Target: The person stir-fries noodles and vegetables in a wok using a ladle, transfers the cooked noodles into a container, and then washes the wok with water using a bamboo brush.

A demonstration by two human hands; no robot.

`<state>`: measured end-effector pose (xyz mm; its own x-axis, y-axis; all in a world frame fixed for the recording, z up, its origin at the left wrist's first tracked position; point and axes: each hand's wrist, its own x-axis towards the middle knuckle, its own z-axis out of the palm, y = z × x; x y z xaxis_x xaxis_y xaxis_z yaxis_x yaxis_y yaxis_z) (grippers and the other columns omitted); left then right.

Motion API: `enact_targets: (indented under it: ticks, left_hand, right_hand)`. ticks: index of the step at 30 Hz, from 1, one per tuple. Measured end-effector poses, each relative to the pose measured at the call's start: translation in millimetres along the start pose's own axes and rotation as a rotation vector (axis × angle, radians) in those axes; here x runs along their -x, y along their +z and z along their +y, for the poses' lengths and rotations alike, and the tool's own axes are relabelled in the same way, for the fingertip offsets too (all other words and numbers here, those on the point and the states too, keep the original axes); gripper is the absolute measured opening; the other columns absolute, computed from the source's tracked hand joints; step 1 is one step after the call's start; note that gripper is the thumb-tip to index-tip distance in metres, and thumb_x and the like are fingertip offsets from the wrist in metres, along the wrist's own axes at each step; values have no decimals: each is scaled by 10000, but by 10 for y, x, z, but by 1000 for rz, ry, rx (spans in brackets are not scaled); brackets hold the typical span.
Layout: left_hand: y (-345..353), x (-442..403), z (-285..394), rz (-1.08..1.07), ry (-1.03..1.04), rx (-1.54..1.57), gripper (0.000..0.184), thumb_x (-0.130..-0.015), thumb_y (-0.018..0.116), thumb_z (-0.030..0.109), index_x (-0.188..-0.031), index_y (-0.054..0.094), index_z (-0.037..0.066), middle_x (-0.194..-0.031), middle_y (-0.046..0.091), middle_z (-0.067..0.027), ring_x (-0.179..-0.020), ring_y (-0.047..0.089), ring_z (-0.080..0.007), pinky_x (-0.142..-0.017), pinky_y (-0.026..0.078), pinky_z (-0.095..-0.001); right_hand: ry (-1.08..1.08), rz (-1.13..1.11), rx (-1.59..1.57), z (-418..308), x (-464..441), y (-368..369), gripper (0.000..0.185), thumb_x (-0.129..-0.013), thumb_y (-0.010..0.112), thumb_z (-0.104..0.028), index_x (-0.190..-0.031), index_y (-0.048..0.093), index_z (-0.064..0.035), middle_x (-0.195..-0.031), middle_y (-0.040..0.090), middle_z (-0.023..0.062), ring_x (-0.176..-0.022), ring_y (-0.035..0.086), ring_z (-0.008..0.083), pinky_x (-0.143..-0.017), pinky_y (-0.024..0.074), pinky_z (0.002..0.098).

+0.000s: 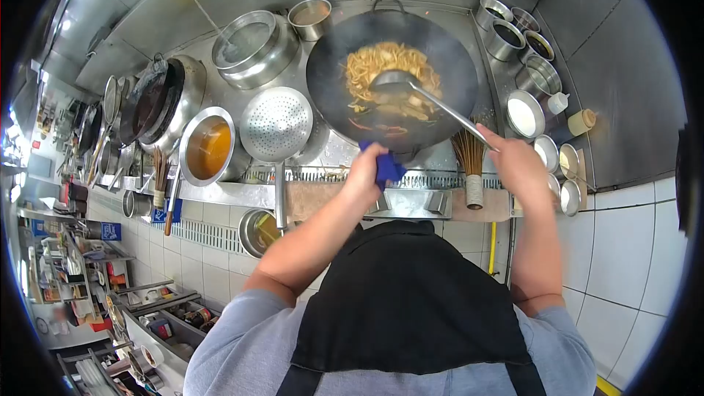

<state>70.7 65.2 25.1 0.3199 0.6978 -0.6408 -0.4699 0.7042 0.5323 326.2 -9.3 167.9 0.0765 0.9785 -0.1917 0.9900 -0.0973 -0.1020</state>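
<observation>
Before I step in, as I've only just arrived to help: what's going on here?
A person in a black apron is cooking noodles in a wok. The right hand holds a long ladle, its bowl over the noodles; the left hand grips a blue cloth at the wok's near edge. A perforated strainer rests alongside.

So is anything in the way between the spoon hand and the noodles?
Nothing I can see blocks it. The right hand holds the ladle, which reaches over the rim of the wok to the noodles. The brush is outside.
</observation>
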Motion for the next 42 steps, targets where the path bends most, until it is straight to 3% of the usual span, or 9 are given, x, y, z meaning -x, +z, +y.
enact_targets:
  ticks: [6,11,15,20,28,31,33,37,42]
  left_hand:
    - [-563,106,-557,182,-118,-202,137,-815,540,111,-929,516,39,-783,581,-107,-696,613,-256,-614,534,-398]
    - [139,417,288,-6,-108,33,176,-828,548,151,-951,524,28,-806,612,-124,-681,636,-261,-520,496,-357]
    - [-74,45,-38,26,-3,17,195,-832,550,173,-968,520,35,-787,607,-111,-661,635,-254,-482,467,-356]
    - [-537,146,-515,120,-188,-307,175,-824,560,152,-957,532,42,-747,589,-86,-613,607,-234,-468,463,-366]
    - [168,275,219,-69,-61,24,170,-855,569,218,-933,529,72,-760,601,-83,-621,604,-193,-413,413,-302]
    - [-196,-20,-314,20,72,64,171,-837,568,152,-979,544,60,-834,595,-90,-649,601,-217,-547,503,-340]
    - [-433,69,-517,76,-48,-217,199,-827,563,116,-1016,544,56,-871,591,-89,-714,611,-226,-637,524,-358]
    - [-152,391,-368,49,3,-212,156,-826,559,127,-964,523,62,-831,591,-91,-654,606,-216,-511,490,-339]
    - [103,-206,145,-25,-7,10,160,-845,548,195,-923,495,67,-727,559,-93,-529,540,-194,-365,347,-277]
  right_hand:
    - [60,155,11,-66,191,-96,482,-929,546,-194,-1384,479,-337,-851,617,152,-819,628,346,-712,500,445]
    - [10,-21,-159,120,248,-321,541,-864,628,-99,-1354,523,-303,-887,643,181,-824,628,358,-730,485,448]
    - [60,61,-20,-61,-41,86,554,-893,593,-109,-1388,473,-328,-894,645,183,-829,629,369,-739,486,460]
    - [21,169,-39,-46,163,101,546,-909,580,-182,-1417,433,-318,-834,621,172,-792,632,362,-711,495,467]
    - [3,-24,-68,10,35,-77,581,-897,592,-135,-1410,435,-357,-903,653,187,-821,628,369,-747,497,447]
    - [64,69,30,-161,-79,270,536,-926,558,-182,-1412,427,-366,-897,646,173,-840,633,375,-750,505,458]
    - [100,139,39,-148,-56,276,502,-946,534,-211,-1410,427,-370,-899,643,161,-856,637,378,-750,510,465]
    - [-44,222,-195,207,224,18,539,-910,583,-155,-1391,458,-363,-903,642,173,-828,630,378,-751,500,461]
    - [-68,-43,-343,577,530,-428,548,-865,626,-104,-1350,519,-336,-926,643,202,-865,631,362,-783,490,413]
